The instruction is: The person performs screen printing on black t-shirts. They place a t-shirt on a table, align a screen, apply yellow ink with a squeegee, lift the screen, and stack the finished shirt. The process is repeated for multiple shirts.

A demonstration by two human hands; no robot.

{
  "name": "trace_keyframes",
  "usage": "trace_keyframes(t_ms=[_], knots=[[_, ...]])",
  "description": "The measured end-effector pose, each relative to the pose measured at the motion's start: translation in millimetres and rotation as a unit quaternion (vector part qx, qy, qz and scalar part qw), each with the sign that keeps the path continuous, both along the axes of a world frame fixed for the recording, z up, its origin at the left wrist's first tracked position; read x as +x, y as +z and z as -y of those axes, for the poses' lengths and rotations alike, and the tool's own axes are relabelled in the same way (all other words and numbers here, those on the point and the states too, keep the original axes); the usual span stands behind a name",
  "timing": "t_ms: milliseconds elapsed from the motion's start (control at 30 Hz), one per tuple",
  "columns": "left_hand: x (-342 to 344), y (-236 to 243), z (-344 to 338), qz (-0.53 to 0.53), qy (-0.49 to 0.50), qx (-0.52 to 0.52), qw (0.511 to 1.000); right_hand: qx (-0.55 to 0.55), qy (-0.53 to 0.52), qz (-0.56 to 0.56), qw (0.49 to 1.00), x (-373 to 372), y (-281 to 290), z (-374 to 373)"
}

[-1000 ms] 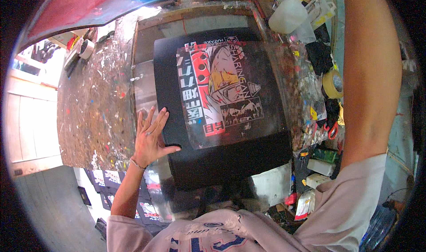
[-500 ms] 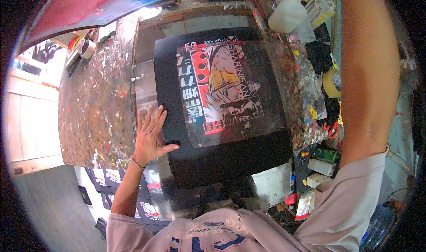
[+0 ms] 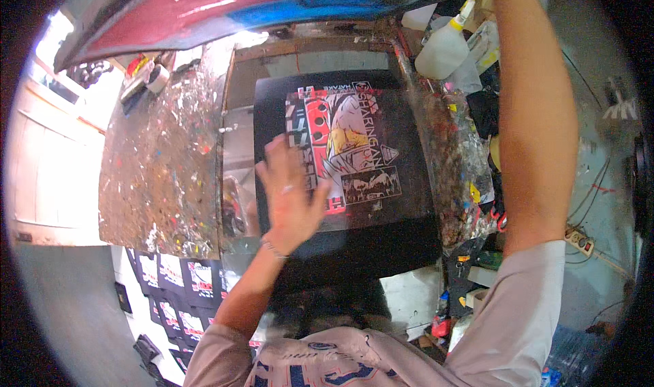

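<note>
A black fabric piece [image 3: 368,240] lies flat on the printing board in front of me, bearing a printed picture [image 3: 347,142] in red, white and yellow. Over the left side of that print is my left hand [image 3: 293,189], its fingers apart and holding nothing. Motion blurs it, and I cannot tell whether it touches the cloth. My right forearm [image 3: 535,128] stretches up along the right side to the upper edge; the right hand itself is outside the picture. Across the top hangs a raised printing screen [image 3: 225,16], red and blue with a dark rim.
Paint-stained tabletop [image 3: 160,162] extends on the left, with a tape roll [image 3: 158,79] at its far end. A white spray bottle [image 3: 443,53] stands at the far right. Several printed black pieces [image 3: 170,271] lie lower left. A power strip [image 3: 580,242] is at the right wall.
My left hand has moved from the cloth's left edge rightward over the print. More of the raised screen shows at the top, and the whole view has shifted somewhat.
</note>
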State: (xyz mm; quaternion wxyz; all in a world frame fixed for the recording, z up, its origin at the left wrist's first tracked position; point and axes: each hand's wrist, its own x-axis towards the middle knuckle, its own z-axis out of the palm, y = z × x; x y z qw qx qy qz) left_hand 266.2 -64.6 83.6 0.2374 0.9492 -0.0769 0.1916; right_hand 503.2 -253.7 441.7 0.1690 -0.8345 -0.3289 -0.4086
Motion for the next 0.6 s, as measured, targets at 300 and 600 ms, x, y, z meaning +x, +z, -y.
trace_keyframes(t_ms=[300, 600], knots=[[13.7, -3.2, 106.2, -0.135, -0.127, -0.282, 0.941, 0.006, -0.028, -0.055, 0.998, -36.9, -2.8, -1.9], [6.6, 173.0, 21.5, 0.154, -0.020, -0.030, 0.987, -0.047, -0.062, -0.063, 0.995, -83.4, -62.1, 3.8]])
